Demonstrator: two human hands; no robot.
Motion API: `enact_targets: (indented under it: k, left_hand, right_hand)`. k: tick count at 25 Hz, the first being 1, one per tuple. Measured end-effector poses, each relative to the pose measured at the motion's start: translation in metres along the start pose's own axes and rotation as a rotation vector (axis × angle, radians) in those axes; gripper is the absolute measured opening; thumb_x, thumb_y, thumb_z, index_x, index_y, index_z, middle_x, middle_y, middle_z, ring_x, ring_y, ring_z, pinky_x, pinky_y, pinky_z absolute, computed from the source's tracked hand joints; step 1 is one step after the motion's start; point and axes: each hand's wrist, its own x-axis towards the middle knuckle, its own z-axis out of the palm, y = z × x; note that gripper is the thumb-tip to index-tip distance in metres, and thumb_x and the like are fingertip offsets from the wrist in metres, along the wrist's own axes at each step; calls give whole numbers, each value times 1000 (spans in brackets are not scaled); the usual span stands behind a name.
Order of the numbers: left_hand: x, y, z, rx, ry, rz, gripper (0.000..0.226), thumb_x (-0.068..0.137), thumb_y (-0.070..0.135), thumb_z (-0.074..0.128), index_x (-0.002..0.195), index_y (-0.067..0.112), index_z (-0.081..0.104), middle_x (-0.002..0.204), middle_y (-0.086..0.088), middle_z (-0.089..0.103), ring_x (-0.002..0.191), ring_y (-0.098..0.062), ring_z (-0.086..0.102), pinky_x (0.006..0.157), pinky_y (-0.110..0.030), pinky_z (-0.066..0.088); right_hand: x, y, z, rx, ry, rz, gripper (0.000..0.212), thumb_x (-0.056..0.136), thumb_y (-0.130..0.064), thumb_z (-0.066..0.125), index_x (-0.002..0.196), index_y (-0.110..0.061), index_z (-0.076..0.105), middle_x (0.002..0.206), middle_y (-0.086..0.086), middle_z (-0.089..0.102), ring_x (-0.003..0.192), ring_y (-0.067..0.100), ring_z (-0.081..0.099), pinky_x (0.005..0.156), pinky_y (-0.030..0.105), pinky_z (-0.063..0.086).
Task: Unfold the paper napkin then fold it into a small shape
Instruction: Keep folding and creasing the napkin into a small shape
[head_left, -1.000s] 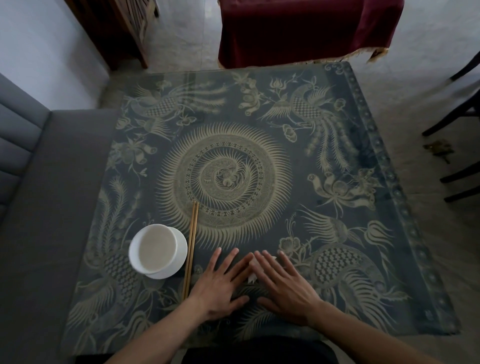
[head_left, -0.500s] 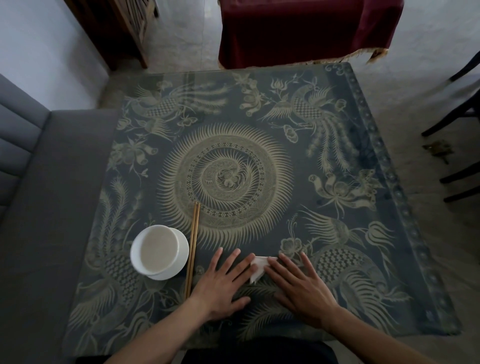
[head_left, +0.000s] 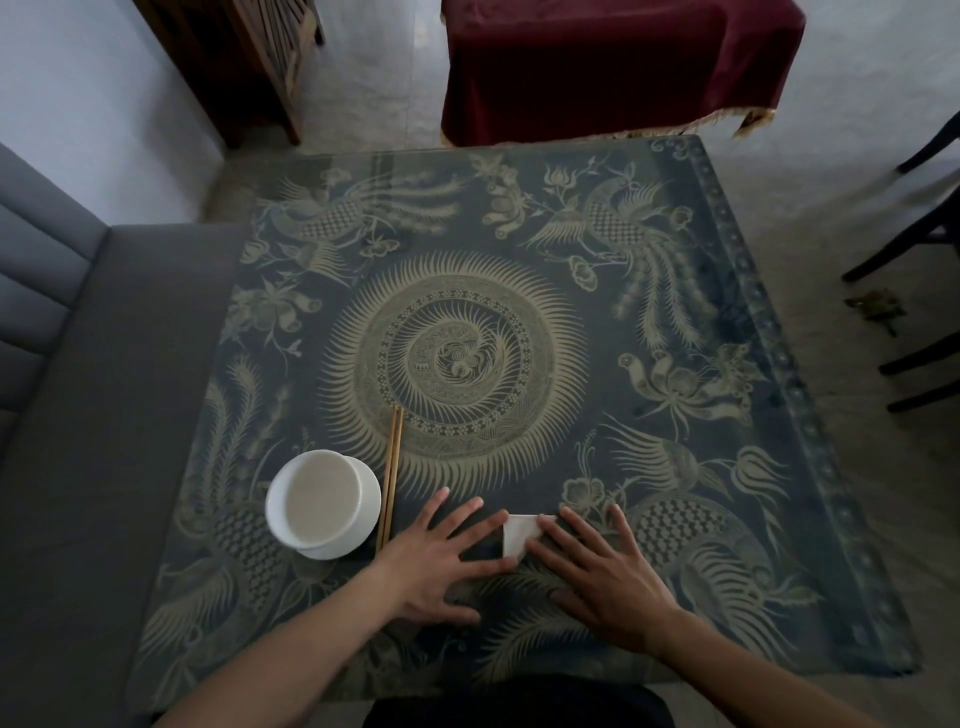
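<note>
A small white paper napkin (head_left: 515, 535), folded to a compact triangular shape, lies flat on the dark patterned table (head_left: 675, 322) near its front edge. My left hand (head_left: 441, 558) rests flat, fingers spread, just left of the napkin, with fingertips at its left edge. My right hand (head_left: 602, 566) lies flat to the right, its fingertips touching or covering the napkin's right side. Neither hand grips it.
A white bowl (head_left: 322, 501) on a white saucer stands left of my left hand, with a pair of wooden chopsticks (head_left: 390, 475) beside it. A grey sofa (head_left: 78, 415) borders the table's left. Dark chair legs (head_left: 919, 244) stand at the right, and a red-draped table (head_left: 613, 67) stands beyond.
My hands have drawn apart sideways, the right one further right, and the folded napkin that they covered a second ago now shows between them.
</note>
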Motion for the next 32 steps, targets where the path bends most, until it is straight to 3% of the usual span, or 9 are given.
enact_targets:
  k: [10,13,15,17,19,22,25,32]
  left_hand:
    - [0,-8,-11,-3,15,108,86,79,76,48,148,56,0,161,-5,-25,147,-39,-12,112,-64,-10]
    - [-3,-2,-13,-105,212,24,75,82,70,47,149,43,25,163,-9,16,144,-34,26,117,-56,17]
    - [1,7,-18,-243,378,-41,64,84,62,53,139,30,45,145,-3,46,127,-23,48,109,-44,34]
    - [15,17,-24,-344,510,-131,47,86,55,55,122,25,55,120,3,59,108,-17,57,96,-37,42]
    - [31,24,-34,-431,539,-322,34,90,51,53,111,25,59,107,7,61,100,-15,58,88,-34,44]
    - [46,24,-41,-453,347,-543,39,89,53,56,119,28,58,114,7,56,111,-15,49,92,-33,40]
    - [51,25,-36,-389,266,-545,44,83,56,60,115,26,57,114,4,53,111,-18,46,88,-35,39]
    - [60,25,-35,-516,267,-590,25,84,45,63,92,22,57,104,1,50,101,-20,41,85,-34,41]
  right_hand:
    - [0,10,-5,-32,38,-182,68,92,-67,38,152,-50,12,165,2,13,147,38,14,104,74,11]
    - [-1,3,-4,58,182,-146,58,95,-59,41,150,-44,27,161,-2,27,144,34,31,110,65,28]
    - [8,-5,-9,224,331,35,50,97,-52,44,144,-35,42,148,-4,42,130,26,49,103,50,42]
    - [24,-12,-20,351,398,248,46,96,-52,44,135,-28,53,133,-5,53,116,21,56,91,40,47]
    - [38,-15,-30,369,337,363,44,96,-51,47,131,-27,56,127,-6,57,114,19,54,88,38,45]
    - [49,-17,-35,291,196,373,45,93,-52,54,132,-30,54,127,-7,53,118,19,46,92,36,40]
    - [53,-19,-36,283,156,403,38,89,-50,60,122,-30,55,122,-5,51,115,20,44,91,35,38]
    - [65,-19,-40,368,98,435,30,90,-53,54,103,-26,50,112,-4,50,111,22,42,88,38,38]
